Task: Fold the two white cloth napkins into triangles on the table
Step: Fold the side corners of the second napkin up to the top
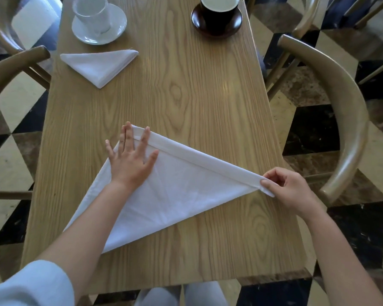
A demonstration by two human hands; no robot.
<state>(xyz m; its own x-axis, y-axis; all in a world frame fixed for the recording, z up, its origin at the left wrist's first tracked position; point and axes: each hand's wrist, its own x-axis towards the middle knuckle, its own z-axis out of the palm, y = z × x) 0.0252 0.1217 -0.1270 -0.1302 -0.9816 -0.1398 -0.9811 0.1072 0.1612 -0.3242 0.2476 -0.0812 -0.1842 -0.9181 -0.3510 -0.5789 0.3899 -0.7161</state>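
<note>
Pinning the near napkin (pixel 175 191) flat with spread fingers, the left hand (pixel 132 159) anchors one end of the folded band while the right hand (pixel 283 186) pinches the opposite corner taut, presumably to keep that crease straight on the table (pixel 197 89).

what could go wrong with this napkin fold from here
1. The right hand pinches only the corner of the large white cloth napkin; a hard tug may slide the layers out of line under the flat left hand.
2. That corner sits near the wooden table edge and might slip off.
</note>
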